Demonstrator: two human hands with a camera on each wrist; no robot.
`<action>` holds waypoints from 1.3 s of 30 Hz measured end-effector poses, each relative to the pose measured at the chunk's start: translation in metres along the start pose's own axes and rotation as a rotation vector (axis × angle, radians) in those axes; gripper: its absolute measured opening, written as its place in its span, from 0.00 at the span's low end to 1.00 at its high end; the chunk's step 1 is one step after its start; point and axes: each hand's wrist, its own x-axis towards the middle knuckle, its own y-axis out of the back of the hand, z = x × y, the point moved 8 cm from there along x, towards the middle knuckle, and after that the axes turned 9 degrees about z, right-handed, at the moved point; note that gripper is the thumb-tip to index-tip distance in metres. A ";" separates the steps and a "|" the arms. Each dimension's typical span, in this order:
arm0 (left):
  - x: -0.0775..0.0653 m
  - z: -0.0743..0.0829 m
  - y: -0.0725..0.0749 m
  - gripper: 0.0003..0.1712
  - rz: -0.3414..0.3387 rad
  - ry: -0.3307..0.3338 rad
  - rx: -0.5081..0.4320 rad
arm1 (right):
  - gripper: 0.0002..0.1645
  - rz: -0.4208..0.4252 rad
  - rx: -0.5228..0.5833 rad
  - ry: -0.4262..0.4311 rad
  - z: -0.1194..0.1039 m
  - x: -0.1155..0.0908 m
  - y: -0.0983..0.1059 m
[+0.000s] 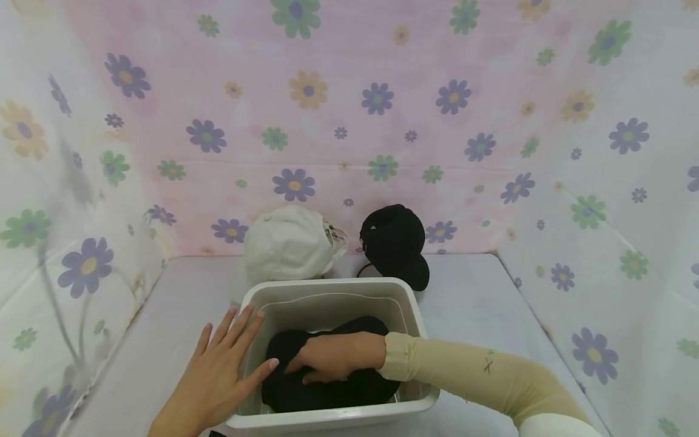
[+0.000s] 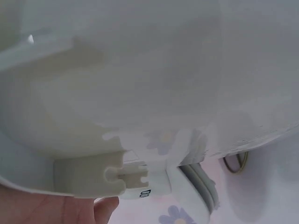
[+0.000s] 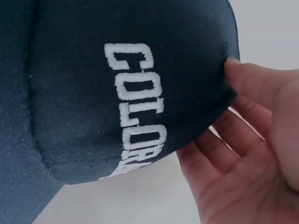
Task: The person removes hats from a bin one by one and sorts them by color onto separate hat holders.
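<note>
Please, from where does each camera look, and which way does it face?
Head: on the head, facing forward and down at the bin, dark cap inside, white cap and black cap behind; left hand, right hand and right sleeve show.
Left wrist: on that wrist, facing the bin's wall; left hand shows partly.
Right wrist: on that wrist, facing the dark cap's letters; right hand shows.
Head and right wrist share right hand and dark cap.
</note>
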 end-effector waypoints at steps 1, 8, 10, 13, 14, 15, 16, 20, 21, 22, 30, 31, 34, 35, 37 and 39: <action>0.000 0.000 0.000 0.48 -0.004 0.003 -0.004 | 0.28 -0.006 0.016 0.007 -0.002 0.000 -0.001; 0.000 -0.001 0.000 0.47 0.000 0.002 -0.017 | 0.35 -0.090 0.046 0.066 -0.017 0.001 -0.008; 0.000 0.000 0.000 0.47 0.008 -0.001 -0.022 | 0.35 -0.105 0.015 0.053 -0.019 0.001 -0.009; 0.000 0.000 0.001 0.47 0.011 -0.004 -0.021 | 0.33 -0.096 -0.013 0.039 -0.019 0.002 -0.008; 0.000 0.000 0.001 0.47 0.010 -0.005 -0.019 | 0.33 -0.091 -0.019 0.030 -0.019 0.002 -0.008; 0.000 0.000 0.001 0.47 0.008 -0.003 -0.019 | 0.32 -0.080 -0.028 0.026 -0.019 0.002 -0.007; 0.000 0.000 0.001 0.47 0.011 -0.005 -0.014 | 0.31 -0.069 -0.034 0.021 -0.019 0.003 -0.006; 0.001 0.000 0.002 0.47 0.009 -0.001 -0.012 | 0.21 -0.017 -0.052 0.003 -0.016 0.003 -0.001; 0.001 0.000 0.002 0.47 0.009 -0.001 -0.014 | 0.17 0.002 -0.053 0.005 -0.016 0.003 0.001; 0.001 0.000 0.002 0.47 0.008 -0.001 -0.016 | 0.14 0.019 -0.050 0.008 -0.015 0.004 0.002; 0.001 -0.001 0.002 0.47 -0.007 -0.007 -0.034 | 0.21 0.072 -0.021 0.015 -0.014 0.003 0.013; 0.001 -0.001 0.002 0.47 -0.010 -0.009 -0.034 | 0.25 0.067 -0.048 0.018 -0.015 0.001 0.014; 0.001 -0.001 0.002 0.48 -0.014 -0.009 -0.027 | 0.33 0.030 -0.162 0.037 -0.019 -0.003 0.017; 0.001 -0.001 0.002 0.48 -0.015 -0.007 -0.026 | 0.33 0.014 -0.195 0.043 -0.021 -0.004 0.017; 0.001 -0.001 0.002 0.48 -0.019 -0.004 -0.026 | 0.34 -0.010 -0.225 0.044 -0.024 -0.006 0.018; 0.001 0.000 0.002 0.48 -0.018 -0.002 -0.027 | 0.32 -0.024 -0.204 0.024 -0.025 -0.008 0.019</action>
